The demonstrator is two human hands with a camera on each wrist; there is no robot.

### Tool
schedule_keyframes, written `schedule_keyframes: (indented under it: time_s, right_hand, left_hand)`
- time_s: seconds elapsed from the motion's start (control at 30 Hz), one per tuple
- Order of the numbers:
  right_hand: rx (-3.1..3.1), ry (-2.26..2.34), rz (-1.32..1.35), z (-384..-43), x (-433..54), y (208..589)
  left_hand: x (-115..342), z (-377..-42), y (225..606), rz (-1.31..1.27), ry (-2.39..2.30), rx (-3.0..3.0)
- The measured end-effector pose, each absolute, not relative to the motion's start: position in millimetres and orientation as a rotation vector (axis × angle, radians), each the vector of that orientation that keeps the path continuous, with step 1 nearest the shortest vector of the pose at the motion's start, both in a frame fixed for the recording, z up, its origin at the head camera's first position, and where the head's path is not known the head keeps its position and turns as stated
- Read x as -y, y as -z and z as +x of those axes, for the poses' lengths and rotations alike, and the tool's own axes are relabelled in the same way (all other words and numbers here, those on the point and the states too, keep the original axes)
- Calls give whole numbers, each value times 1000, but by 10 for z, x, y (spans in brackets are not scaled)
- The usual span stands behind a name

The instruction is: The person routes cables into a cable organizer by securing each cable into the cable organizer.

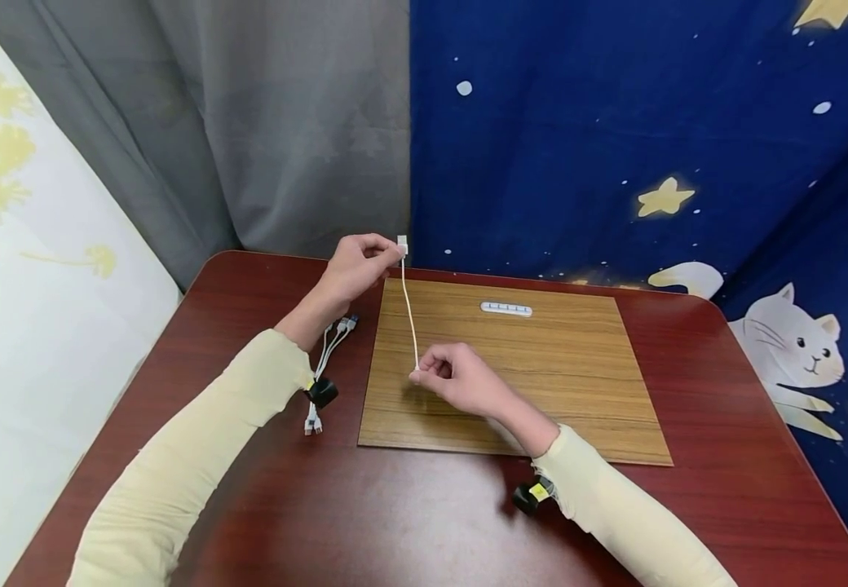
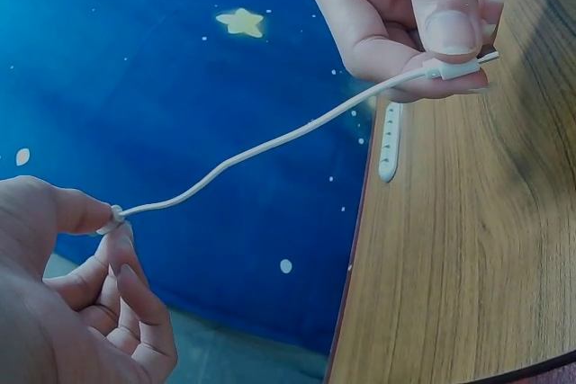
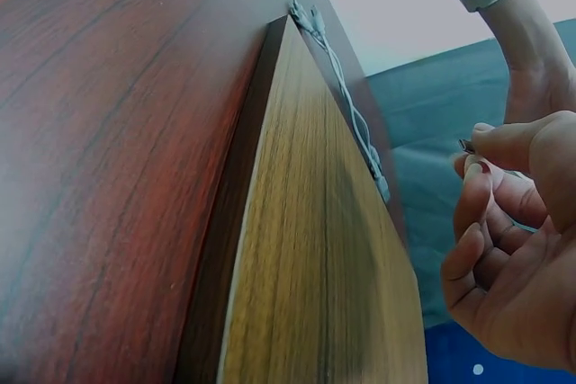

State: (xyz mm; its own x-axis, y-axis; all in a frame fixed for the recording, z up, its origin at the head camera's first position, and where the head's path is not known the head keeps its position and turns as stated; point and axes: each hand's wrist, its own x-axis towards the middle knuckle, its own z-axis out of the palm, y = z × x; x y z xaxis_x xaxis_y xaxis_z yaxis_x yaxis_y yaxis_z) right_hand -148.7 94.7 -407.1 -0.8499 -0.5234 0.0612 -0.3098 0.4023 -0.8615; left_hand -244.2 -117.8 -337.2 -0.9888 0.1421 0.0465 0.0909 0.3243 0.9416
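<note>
A short white USB cable (image 1: 411, 314) stretches between my two hands above the wooden board (image 1: 571, 367). My left hand (image 1: 356, 265) pinches its larger USB plug (image 1: 402, 243) end, held high near the board's back left corner. Lower down and nearer to me, my right hand (image 1: 464, 379) pinches the other end between thumb and forefinger. In the left wrist view that end is a small white connector (image 2: 453, 68) with a metal tip poking past the thumb. The cable sags slightly between the hands there.
Several more white cables (image 1: 330, 346) lie on the red-brown table (image 1: 409, 522) left of the board, partly behind my left wrist. A white slotted cable holder strip (image 1: 506, 309) sits near the board's back edge. Grey and blue curtains (image 1: 585, 147) hang behind the table.
</note>
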Motion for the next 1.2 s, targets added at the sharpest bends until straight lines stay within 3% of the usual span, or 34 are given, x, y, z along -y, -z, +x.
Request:
schedule_keyframes:
  time_s: [1.2]
  right_hand:
    - [-2475, 1421, -616, -1399, -1278, 4118]
  left_hand:
    - [569, -2554, 3502, 283, -1816, -2458]
